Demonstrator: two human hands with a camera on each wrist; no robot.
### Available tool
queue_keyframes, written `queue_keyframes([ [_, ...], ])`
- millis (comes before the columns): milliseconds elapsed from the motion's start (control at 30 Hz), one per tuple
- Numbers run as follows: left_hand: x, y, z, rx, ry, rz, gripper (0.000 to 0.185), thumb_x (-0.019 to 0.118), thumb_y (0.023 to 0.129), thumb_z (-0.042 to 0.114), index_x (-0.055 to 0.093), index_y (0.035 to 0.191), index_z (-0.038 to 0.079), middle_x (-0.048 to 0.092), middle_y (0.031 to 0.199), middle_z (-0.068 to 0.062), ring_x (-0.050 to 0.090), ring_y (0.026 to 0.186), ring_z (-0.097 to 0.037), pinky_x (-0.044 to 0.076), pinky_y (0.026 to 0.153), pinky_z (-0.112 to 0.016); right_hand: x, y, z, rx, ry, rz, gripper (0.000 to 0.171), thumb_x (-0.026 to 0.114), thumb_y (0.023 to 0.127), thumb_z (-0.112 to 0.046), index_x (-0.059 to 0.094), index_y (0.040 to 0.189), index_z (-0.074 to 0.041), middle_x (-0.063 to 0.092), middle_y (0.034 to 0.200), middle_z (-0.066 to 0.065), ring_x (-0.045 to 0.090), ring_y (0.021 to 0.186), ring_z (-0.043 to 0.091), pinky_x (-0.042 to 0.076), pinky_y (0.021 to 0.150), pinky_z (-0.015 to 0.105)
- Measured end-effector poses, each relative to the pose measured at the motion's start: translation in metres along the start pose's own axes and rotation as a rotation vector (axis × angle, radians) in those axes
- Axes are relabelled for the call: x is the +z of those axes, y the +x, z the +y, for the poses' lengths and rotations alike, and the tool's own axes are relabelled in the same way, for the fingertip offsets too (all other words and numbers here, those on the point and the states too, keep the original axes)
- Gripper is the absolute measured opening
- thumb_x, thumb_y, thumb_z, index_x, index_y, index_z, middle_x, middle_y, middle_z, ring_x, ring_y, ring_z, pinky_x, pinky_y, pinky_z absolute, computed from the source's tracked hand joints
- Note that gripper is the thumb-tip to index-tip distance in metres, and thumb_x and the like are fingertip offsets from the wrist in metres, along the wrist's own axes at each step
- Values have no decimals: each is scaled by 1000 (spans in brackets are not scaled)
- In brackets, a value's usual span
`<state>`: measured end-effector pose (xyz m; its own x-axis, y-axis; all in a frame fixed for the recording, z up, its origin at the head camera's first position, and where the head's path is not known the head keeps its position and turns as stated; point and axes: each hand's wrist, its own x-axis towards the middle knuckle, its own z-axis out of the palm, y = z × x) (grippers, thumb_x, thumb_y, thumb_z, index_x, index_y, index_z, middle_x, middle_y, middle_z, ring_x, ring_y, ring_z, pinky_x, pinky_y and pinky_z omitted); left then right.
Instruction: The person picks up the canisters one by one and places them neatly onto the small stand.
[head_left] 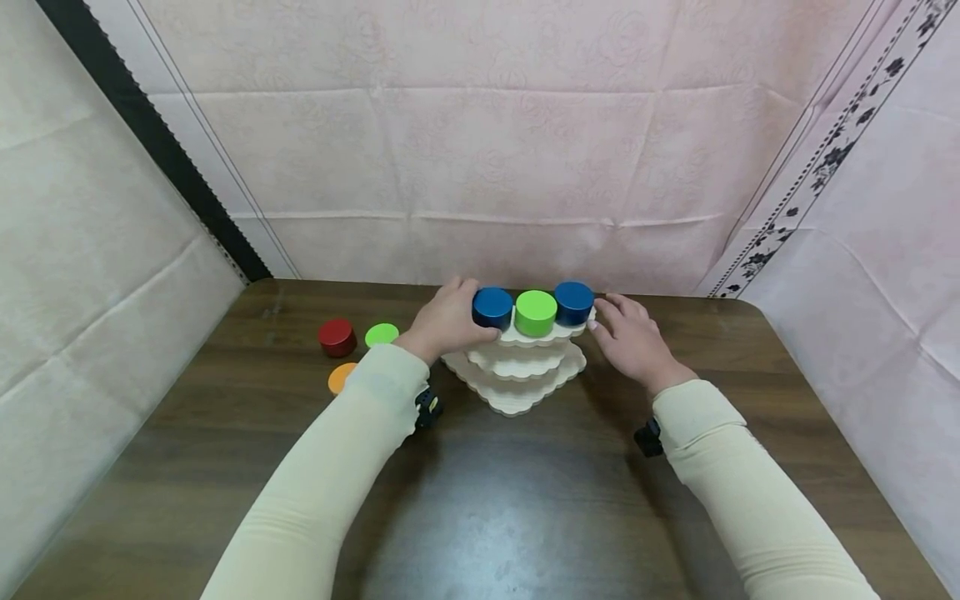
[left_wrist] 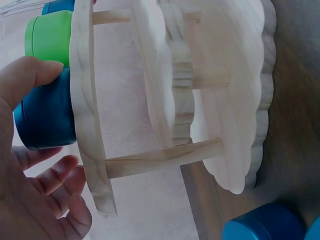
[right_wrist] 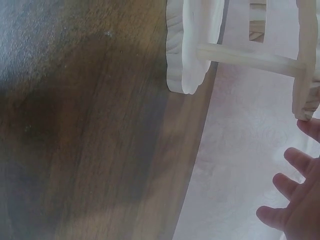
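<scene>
A three-tier pale wooden stand (head_left: 517, 385) with scalloped edges stands mid-table. Its top tier carries a blue cylinder (head_left: 492, 307), a green cylinder (head_left: 536, 312) and a second blue cylinder (head_left: 573, 302) in a row. My left hand (head_left: 459, 323) grips the left blue cylinder (left_wrist: 45, 117), thumb on one side and fingers (left_wrist: 62, 172) curled behind it by the tier's edge. My right hand (head_left: 617, 327) is open beside the top tier's right edge. In the right wrist view its fingers (right_wrist: 292, 192) hang just off the stand (right_wrist: 192, 45), one fingertip about touching the tier.
On the table (head_left: 525, 517) left of the stand lie a red cylinder (head_left: 337, 337), a flat green disc (head_left: 382, 334) and an orange disc (head_left: 341, 377). Another blue cylinder (left_wrist: 265, 226) sits on the table by the stand's base. Pink cloth walls close in three sides.
</scene>
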<state>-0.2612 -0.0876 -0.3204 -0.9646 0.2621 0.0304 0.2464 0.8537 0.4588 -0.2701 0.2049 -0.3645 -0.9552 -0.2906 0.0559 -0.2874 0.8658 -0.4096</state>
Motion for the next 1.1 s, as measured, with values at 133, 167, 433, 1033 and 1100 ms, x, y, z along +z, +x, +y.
queue_keyframes([
  [133,1,-4,-2,7,6,19,78,73,79,40,39,143,10,45,132,-12,46,118,-27,48,93,-48,0,0,0,4,7,-2,60,30,104,-43,29,150,-5,17,156,22,11,142,45,11,110,64],
  [167,1,-5,-3,11,9,25,79,73,79,41,38,144,11,44,133,-12,46,119,-27,48,93,-49,1,0,0,5,8,-3,60,30,104,-43,28,150,-5,17,156,22,11,142,45,10,110,64],
  [433,-12,-20,-15,16,-52,90,83,75,79,46,36,147,17,41,139,-11,43,122,-27,47,93,-50,2,-1,0,5,26,-5,61,28,104,-44,26,151,-5,16,157,22,10,142,46,10,110,64],
  [1033,-42,-63,-60,-11,-249,230,81,73,85,36,31,149,13,38,141,-15,38,128,-30,40,101,-52,6,0,3,-5,38,11,62,25,104,-45,26,151,-5,17,156,23,10,142,47,11,110,65],
  [1100,-42,-67,-66,-7,-296,263,80,73,85,35,30,150,12,36,142,-15,37,129,-30,39,102,-52,7,0,3,-7,37,14,63,25,104,-45,26,151,-4,17,156,23,10,142,47,11,109,65],
])
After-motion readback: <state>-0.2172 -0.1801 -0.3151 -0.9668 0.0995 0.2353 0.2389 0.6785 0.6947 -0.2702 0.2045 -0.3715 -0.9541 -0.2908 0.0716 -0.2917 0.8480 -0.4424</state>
